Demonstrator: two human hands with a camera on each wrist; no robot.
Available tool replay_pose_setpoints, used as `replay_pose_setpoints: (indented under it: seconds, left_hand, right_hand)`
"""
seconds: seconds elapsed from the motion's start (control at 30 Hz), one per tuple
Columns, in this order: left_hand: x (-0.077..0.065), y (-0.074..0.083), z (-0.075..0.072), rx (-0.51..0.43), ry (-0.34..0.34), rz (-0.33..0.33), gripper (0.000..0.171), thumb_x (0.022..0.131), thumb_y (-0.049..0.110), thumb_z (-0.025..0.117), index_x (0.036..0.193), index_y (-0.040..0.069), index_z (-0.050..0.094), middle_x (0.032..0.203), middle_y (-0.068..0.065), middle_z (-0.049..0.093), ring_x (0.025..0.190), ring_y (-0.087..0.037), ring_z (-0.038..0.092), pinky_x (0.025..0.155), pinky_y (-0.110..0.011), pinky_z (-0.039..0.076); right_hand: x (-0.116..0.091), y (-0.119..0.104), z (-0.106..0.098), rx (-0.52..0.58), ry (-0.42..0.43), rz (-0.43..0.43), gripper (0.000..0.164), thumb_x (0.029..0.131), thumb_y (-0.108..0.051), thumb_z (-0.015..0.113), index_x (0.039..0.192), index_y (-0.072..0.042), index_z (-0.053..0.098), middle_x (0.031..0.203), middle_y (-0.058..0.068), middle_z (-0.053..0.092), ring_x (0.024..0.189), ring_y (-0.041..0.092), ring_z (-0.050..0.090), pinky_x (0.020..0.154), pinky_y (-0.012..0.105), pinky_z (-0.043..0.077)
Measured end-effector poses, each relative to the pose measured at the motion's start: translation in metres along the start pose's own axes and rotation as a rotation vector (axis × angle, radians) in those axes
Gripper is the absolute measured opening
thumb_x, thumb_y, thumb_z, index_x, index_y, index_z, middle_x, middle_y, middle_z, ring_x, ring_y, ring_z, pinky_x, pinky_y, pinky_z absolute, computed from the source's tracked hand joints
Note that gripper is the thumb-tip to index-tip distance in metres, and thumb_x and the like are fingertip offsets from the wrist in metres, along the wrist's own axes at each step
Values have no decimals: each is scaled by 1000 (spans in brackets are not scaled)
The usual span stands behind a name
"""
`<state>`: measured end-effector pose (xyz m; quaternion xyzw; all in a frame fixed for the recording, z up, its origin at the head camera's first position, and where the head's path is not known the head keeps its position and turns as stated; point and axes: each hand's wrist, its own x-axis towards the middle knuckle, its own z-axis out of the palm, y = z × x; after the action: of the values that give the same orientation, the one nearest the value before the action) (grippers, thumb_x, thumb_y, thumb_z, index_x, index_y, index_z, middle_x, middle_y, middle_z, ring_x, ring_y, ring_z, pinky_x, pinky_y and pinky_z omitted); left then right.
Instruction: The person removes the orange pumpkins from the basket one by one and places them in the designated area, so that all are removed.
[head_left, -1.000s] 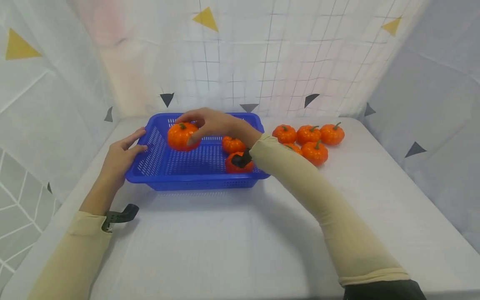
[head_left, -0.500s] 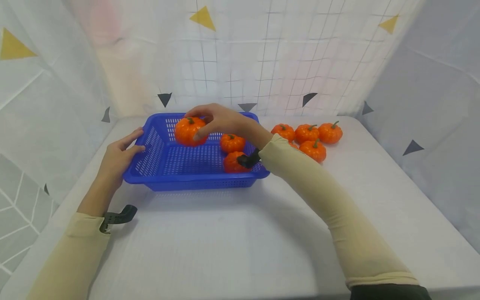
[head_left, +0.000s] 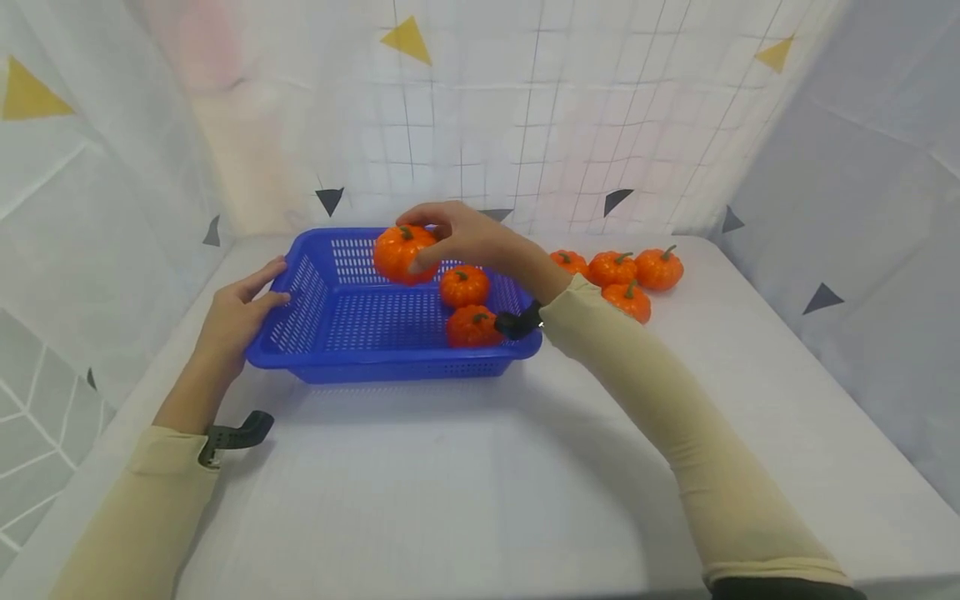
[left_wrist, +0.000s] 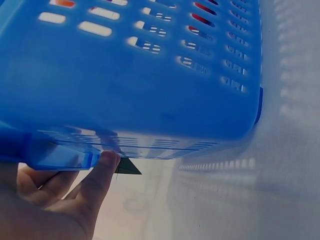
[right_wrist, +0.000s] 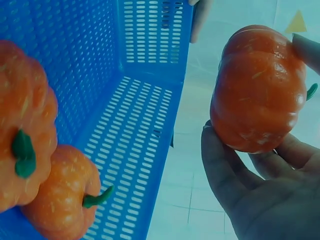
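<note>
My right hand [head_left: 472, 235] grips a small orange pumpkin [head_left: 397, 255] with a green stem, between thumb and fingers. It is held up over the back part of a blue plastic basket [head_left: 390, 358] with slotted walls. Two more pumpkins lie inside at the basket's right end, the rear pumpkin [head_left: 465, 287] and the front pumpkin [head_left: 468, 327]. In the right wrist view the held pumpkin [right_wrist: 257, 95] appears with its stem turned away. At the basket's left end my left hand [head_left: 234, 321] holds the rim; in the left wrist view its thumb [left_wrist: 100, 177] lies against the blue wall.
Right of the basket, several pumpkins [head_left: 660, 268] sit on the white table [head_left: 420, 492], some partly behind the right forearm [head_left: 645, 392]. White sheets [head_left: 480, 108] with printed lines and triangles hang at the back and both sides.
My right hand has moved to the right and a little up with the pumpkin, away from the basket's left part. The left hand stays on the rim; the two pumpkins in the basket have not moved.
</note>
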<state>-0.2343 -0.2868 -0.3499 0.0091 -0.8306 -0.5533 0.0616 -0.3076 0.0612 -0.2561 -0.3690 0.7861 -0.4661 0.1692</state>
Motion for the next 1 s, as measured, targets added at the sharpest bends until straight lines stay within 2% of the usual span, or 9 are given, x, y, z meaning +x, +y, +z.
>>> replay_pose_setpoints:
  seconds: [0.27,0.57,0.83,1.0]
  left_hand:
    - [0,-2,2,25,2,9,55,107,21,56,160,16,41,166,-3,31,156,-27,17,124,-54,12]
    - [0,2,3,11,1,19,55,107,21,57,160,15,41,166,-2,31,156,-26,17,124,-52,11]
    - [0,4,1,7,0,12,56,107,22,57,160,15,41,166,-1,32,156,-26,17,124,-53,11]
    - [0,5,0,3,-3,8,56,107,22,57,160,15,41,166,-1,32,156,-25,16,124,-52,11]
  right_hand:
    - [-16,5,-5,-23,73,8,61,85,-26,82,142,-17,62,138,-3,60,122,19,60,99,37,53]
    - [-34,2,-7,12,144,42,63,84,-27,83,142,-19,62,139,-3,59,116,19,63,96,39,55]
    - [-50,-3,-17,-4,204,121,66,85,-30,84,145,-21,59,133,-4,63,116,18,63,96,39,55]
    - [-58,-2,-22,-14,221,105,66,86,-27,83,147,-18,58,133,-3,65,117,18,62,99,38,53]
